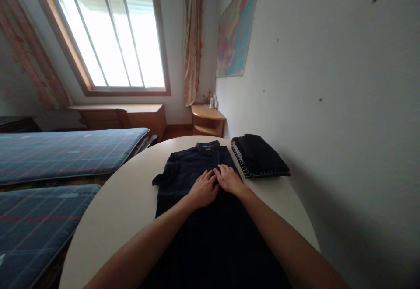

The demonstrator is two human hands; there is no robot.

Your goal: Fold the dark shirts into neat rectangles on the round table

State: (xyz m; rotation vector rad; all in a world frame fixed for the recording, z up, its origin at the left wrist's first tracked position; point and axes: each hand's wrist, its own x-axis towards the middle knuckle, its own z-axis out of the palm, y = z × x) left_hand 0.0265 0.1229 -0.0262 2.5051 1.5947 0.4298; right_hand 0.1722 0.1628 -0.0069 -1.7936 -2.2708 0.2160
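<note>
Head camera view: the left hand (204,189) and right hand (229,179) lie palm down on a navy polo shirt (183,164), close together near its middle, just below the buttoned placket. Their fingers are extended and loosely bent, unclenched; whether any cloth is pinched beneath the fingertips cannot be told. Both bare forearms (144,238) reach in from the near side.

The shirt is spread on a round, cream-coloured bench (114,223), its collar (208,145) pointing away and lying close to the far rim. A short sleeve sticks out on the left; the right side runs fairly straight. Toward the near side everything turns so dark that the hem cannot be made out.

Left of the shirt, a broad bare stretch of bench runs to the curved rim. On the right, only a narrow strip separates the shirt from a stack of folded dark clothes (260,153), one layer striped, which sits near the rim beside the white wall (311,61).

Beyond the left rim are two plaid mattresses (68,153). Farther back stand a wooden desk (147,113) under a bright window (114,40), patterned curtains (193,35) and a corner shelf (206,113) bearing small white containers (211,103). A colourful map (238,31) hangs above.
</note>
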